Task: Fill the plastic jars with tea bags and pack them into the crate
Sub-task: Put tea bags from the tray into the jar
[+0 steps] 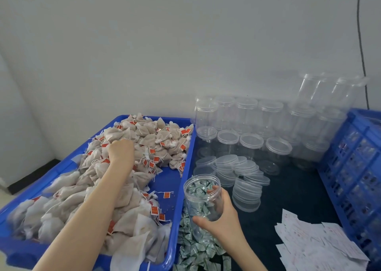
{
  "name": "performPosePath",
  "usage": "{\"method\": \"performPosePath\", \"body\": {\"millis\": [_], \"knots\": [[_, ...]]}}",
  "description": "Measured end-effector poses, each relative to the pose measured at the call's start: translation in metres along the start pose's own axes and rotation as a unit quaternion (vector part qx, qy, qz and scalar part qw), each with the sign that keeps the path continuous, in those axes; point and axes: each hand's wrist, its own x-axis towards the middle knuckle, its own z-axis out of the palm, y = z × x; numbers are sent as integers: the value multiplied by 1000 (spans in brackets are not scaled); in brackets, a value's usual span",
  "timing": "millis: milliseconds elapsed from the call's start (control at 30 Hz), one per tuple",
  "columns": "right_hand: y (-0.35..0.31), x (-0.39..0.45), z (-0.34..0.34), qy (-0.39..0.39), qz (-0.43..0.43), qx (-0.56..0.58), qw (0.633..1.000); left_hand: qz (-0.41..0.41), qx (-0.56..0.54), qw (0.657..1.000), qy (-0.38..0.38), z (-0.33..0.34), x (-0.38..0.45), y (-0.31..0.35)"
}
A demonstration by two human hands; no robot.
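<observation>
A blue tray [186, 163] on the left holds a heap of beige tea bags [144, 138] with red tags. My left hand [121, 152] reaches into the heap, knuckles up; its fingers are buried among the bags. My right hand [218, 217] grips an open clear plastic jar [203, 196] just right of the tray, upright and slightly tilted. Small green-and-white packets lie inside that jar. A blue crate [354, 167] stands at the right edge.
Rows of empty clear jars [247, 126] stand at the back, some stacked higher at the right. A pile of loose clear lids [239, 173] lies before them. Green-white packets [195, 248] are scattered near me, white paper labels [313, 244] at lower right.
</observation>
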Motion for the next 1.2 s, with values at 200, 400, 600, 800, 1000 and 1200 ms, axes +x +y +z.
{"method": "performPosePath", "body": {"millis": [200,400,600,800,1000,1200], "knots": [[-3,-3,0,-2,0,1,1000,3,-1,1000,-2,0,-1,-8],[-8,-1,1,3,5,13,1000,-8,-107,994,22,-5,-5,-9],[-12,2,6,-2,7,15,1000,-1,-249,967,55,-24,-10,-7],[-13,5,9,-10,5,12,1000,41,-339,935,97,-47,-18,-11],[-14,9,9,-5,9,19,1000,86,-404,888,203,-81,-22,-9],[-15,11,9,-7,2,12,1000,172,-464,827,264,-118,-46,-1]]}}
